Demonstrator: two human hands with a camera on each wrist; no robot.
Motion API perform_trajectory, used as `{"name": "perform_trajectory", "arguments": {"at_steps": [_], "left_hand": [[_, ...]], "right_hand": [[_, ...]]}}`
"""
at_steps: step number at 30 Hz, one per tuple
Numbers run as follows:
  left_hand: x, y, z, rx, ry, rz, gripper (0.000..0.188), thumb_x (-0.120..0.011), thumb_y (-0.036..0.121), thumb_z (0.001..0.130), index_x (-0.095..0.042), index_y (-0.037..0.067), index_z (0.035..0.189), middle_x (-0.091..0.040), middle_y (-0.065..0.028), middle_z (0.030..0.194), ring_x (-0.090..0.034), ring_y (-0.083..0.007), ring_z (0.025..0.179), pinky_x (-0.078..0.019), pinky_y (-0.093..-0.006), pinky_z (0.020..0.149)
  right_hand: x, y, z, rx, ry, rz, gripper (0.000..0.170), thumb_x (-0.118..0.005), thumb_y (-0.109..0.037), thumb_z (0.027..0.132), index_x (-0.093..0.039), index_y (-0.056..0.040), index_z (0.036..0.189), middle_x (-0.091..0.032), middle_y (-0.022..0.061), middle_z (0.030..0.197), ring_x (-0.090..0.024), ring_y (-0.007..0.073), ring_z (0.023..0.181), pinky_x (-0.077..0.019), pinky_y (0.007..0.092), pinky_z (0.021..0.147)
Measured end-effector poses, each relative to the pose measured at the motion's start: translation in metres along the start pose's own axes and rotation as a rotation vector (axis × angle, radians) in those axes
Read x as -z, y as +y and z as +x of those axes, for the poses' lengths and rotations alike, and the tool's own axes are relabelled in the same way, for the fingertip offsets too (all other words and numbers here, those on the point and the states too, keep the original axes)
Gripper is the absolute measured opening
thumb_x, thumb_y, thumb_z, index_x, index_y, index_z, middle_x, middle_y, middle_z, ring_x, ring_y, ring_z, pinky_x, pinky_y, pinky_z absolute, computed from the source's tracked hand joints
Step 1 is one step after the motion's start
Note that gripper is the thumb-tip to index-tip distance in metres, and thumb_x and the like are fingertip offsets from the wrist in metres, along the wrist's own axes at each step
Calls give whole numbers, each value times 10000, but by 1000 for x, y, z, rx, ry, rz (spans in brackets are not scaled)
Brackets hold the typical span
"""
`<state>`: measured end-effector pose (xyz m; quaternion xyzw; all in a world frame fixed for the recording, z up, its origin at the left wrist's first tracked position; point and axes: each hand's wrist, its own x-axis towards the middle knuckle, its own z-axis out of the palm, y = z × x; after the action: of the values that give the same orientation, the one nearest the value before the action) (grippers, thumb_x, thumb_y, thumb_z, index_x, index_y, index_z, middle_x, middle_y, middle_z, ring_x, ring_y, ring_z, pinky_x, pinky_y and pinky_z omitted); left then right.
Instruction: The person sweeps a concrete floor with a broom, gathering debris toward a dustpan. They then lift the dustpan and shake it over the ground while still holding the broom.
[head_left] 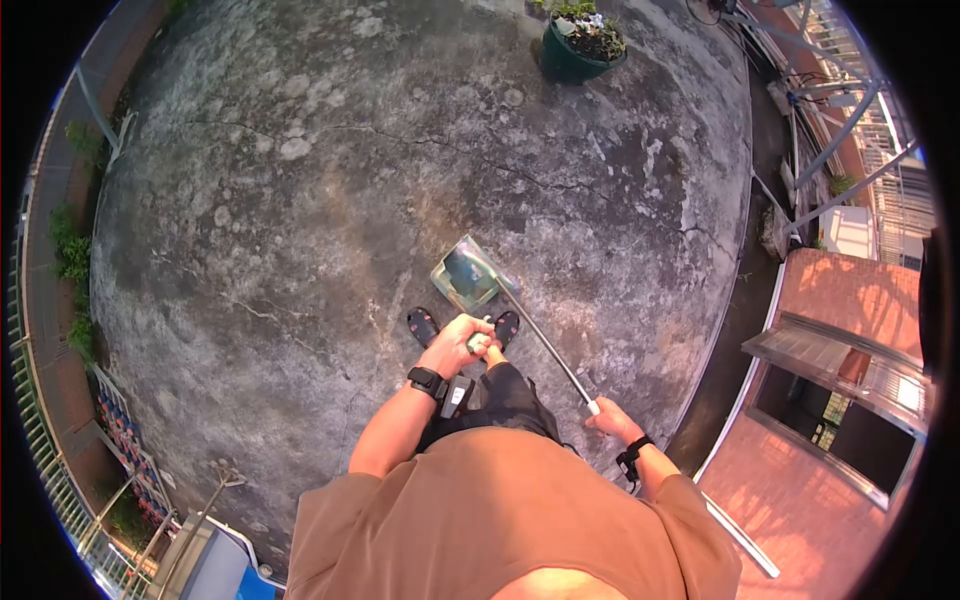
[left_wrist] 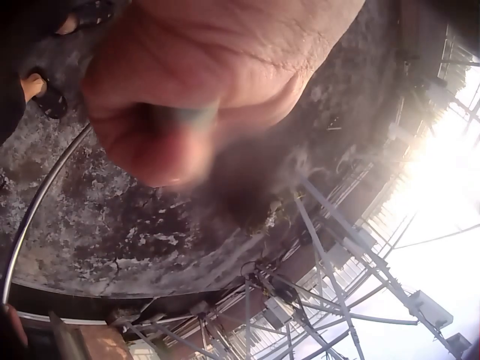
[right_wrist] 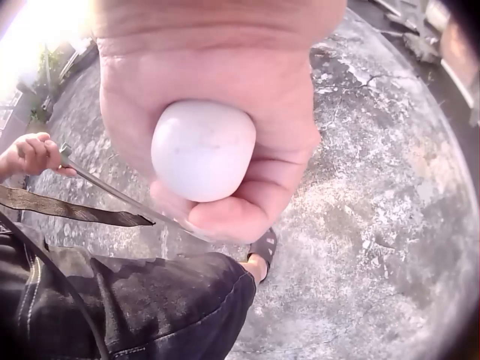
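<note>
Right hand [head_left: 613, 420] clamps the pole [head_left: 548, 345], left hand [head_left: 462, 338] curls its fingers round a green grip [head_left: 476, 343], and the pan [head_left: 450, 290] sits near the shoes [head_left: 421, 325], where a hard swing of the slanting pole could knock it askew.

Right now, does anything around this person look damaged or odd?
Yes, the concrete floor: a long, jagged crack runs across it between the greenish pan and the potted plant. Pale blotches and dark stains make the surface look badly worn.
</note>
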<state>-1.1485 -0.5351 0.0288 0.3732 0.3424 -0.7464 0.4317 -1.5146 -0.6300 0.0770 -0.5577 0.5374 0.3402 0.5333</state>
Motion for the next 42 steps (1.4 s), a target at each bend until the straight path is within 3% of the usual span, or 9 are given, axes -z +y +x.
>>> {"name": "perform_trajectory", "arguments": {"at_steps": [8, 16, 22, 26, 27, 29, 34, 36, 42], "left_hand": [[43, 18, -27, -80, -106, -181, 95, -497, 23, 795, -467, -61, 762, -467, -78, 612, -415, -102, 421, -300, -193, 295], [29, 32, -24, -177, -77, -319, 106, -516, 22, 782, -479, -77, 773, -498, -103, 645, -450, -120, 444, -330, -201, 289], [12, 38, -23, -243, 80, -368, 141, -519, 25, 792, -472, -94, 851, -537, -112, 709, -478, -112, 447, -337, -185, 283], [27, 34, -22, -269, 45, -299, 149, -525, 26, 793, -476, -76, 890, -539, -97, 721, -491, -107, 453, -352, -184, 292], [25, 33, -22, -261, 113, -311, 150, -524, 32, 797, -476, -74, 893, -540, -97, 722, -490, -106, 452, -351, -183, 292], [27, 31, -20, -258, 87, -330, 138, -519, 33, 801, -481, -75, 878, -539, -97, 713, -487, -106, 448, -351, -184, 292], [22, 34, -17, -240, 56, -299, 111, -511, 30, 804, -496, -78, 825, -532, -95, 670, -472, -104, 428, -347, -188, 290], [19, 36, -20, -275, 44, -330, 114, -519, 35, 802, -504, -78, 794, -531, -94, 648, -464, -106, 410, -343, -191, 286], [19, 31, -21, -314, 33, -346, 101, -534, 23, 784, -514, -75, 772, -534, -100, 614, -464, -119, 389, -336, -195, 281]], "right_hand": [[45, -92, 47, 89, 101, 139, 197, -569, -46, 736, -400, -14, 831, -477, 48, 579, -490, 140, 407, -398, 291, 363], [195, -225, 201, 534, 239, -117, 225, -591, -152, 679, -442, -6, 764, -495, 66, 623, -501, 170, 502, -405, 309, 446], [233, -314, 278, 343, 217, -433, 266, -599, -173, 705, -534, 49, 835, -599, 174, 731, -616, 261, 711, -465, 361, 585], [184, -233, 327, 51, 56, -277, 240, -588, -123, 716, -543, 30, 895, -618, 194, 810, -614, 283, 808, -472, 372, 650], [171, -228, 279, 185, 106, -662, 331, -575, -118, 726, -488, 34, 1006, -614, 212, 881, -608, 302, 851, -479, 380, 705], [151, -191, 232, 168, -34, -663, 374, -577, -134, 720, -432, 46, 1013, -606, 216, 882, -605, 307, 878, -481, 388, 730], [145, -143, 147, 199, -434, -499, 257, -555, -81, 695, -453, 24, 907, -570, 112, 674, -569, 211, 539, -442, 320, 490], [146, -139, 128, 104, -403, -298, 156, -579, -95, 686, -446, -47, 752, -482, 24, 567, -504, 129, 467, -384, 279, 427], [184, -174, 110, 221, -238, -240, 187, -611, -77, 709, -451, -45, 799, -460, 7, 567, -478, 118, 434, -368, 266, 388]]}}
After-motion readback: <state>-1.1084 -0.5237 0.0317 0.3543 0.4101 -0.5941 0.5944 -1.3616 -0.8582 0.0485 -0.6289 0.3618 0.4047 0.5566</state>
